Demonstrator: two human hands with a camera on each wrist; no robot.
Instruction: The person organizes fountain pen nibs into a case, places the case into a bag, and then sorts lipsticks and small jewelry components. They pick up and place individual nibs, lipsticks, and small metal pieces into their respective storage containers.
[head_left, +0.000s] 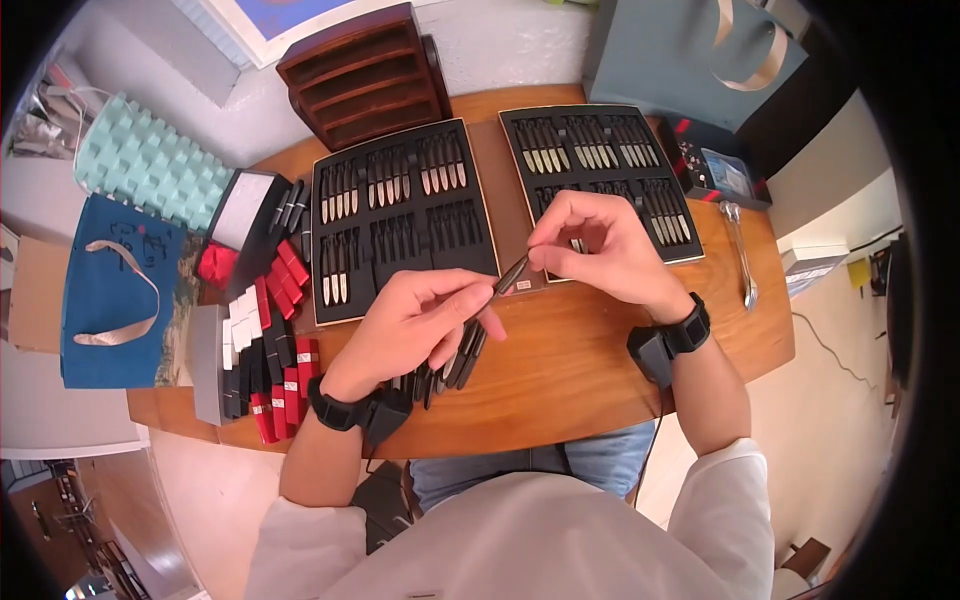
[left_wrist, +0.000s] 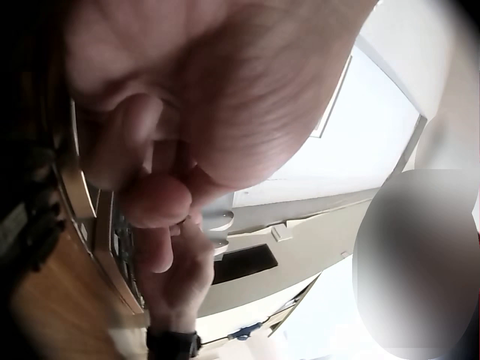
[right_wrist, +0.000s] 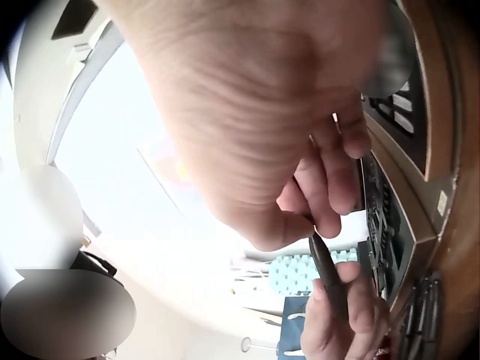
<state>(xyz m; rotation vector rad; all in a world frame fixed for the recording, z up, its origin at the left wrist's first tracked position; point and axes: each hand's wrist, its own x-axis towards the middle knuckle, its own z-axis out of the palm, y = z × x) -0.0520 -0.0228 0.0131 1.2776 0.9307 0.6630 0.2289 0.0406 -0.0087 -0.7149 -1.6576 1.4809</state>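
Between my hands is a slim dark pen-shaped piece (head_left: 512,273) with a tapered tip. My left hand (head_left: 415,325) pinches its lower part between thumb and fingers. At the upper tip, my right hand (head_left: 605,250) pinches with thumb and forefinger; the right wrist view shows those fingertips right at the point of the pen-shaped piece (right_wrist: 328,274). Below my left hand, several similar dark pieces (head_left: 464,362) lie on the table, partly hidden by it. Behind the hands are a left tray (head_left: 380,217) and a right tray (head_left: 585,176), each with rows of dark pieces with pale ends.
Red, white and black small boxes (head_left: 285,270) crowd the table's left side, beside a blue paper bag (head_left: 120,300). A dark wooden rack (head_left: 365,75) stands at the back. Silver tongs (head_left: 741,255) lie at the right, below a black box (head_left: 715,165).
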